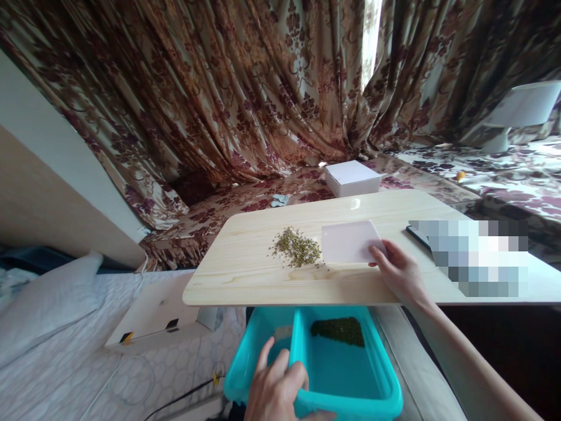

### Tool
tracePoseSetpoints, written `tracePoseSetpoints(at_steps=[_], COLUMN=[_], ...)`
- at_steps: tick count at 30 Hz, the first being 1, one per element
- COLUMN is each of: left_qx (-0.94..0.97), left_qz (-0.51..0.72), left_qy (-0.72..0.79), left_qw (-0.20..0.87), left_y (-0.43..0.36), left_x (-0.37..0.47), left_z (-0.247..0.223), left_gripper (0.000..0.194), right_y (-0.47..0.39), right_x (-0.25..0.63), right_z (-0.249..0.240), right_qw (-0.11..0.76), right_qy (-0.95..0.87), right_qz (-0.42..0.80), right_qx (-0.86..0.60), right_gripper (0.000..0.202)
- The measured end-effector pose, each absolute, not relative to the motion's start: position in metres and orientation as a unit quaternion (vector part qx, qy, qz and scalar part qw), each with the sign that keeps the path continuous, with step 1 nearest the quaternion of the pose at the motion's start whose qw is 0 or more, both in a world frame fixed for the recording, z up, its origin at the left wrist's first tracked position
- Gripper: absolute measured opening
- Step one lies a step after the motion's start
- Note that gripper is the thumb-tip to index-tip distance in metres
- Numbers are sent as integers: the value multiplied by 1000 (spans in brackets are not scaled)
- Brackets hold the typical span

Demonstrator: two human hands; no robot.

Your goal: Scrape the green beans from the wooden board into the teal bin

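The right hand [401, 272] pinches one end of a pale card [350, 241] between thumb and fingers; the card reaches out leftward from it, its free edge just beside a loose heap of green beans [297, 247] on the table [236, 269]. The left hand [278, 383] is lower, at the front of the blue bin [392, 392], fingers bent and apart; I cannot tell whether it grips the rim. For clean sweeping, I'd keep the card's edge low against the wood so beans don't slip under, begin beyond the scattered ones farthest from the right hand, and use short, slow strokes, since such small beans probably roll. The left hand would best steady the bin snugly beneath the table edge, its right half, where more beans lie, facing the heap
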State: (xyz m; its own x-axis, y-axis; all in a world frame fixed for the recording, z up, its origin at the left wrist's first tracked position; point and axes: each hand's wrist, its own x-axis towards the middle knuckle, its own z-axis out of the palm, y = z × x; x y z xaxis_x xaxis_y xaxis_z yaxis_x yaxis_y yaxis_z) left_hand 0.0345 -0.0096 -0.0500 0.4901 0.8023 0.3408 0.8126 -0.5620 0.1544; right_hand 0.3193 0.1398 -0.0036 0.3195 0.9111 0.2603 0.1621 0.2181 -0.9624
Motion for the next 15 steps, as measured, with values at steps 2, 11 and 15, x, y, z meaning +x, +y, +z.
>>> tracePoseSetpoints(at_steps=[2,11,15], left_qx=[-865,-865,-865], left_qz=[-192,-193,-194], left_qy=[-464,-463,-463], left_qw=[12,-7,-12], left_y=[-9,-10,-11], left_x=[35,35,35], left_z=[-49,-46,-45], left_gripper=[39,37,37], right_y=[140,134,132], right_x=[319,319,319], right_z=[-4,2,5], right_qw=[604,615,613], right_qy=[-496,-484,-473], right_qz=[322,297,275], right_qx=[-534,-547,-570], right_gripper=[29,17,11])
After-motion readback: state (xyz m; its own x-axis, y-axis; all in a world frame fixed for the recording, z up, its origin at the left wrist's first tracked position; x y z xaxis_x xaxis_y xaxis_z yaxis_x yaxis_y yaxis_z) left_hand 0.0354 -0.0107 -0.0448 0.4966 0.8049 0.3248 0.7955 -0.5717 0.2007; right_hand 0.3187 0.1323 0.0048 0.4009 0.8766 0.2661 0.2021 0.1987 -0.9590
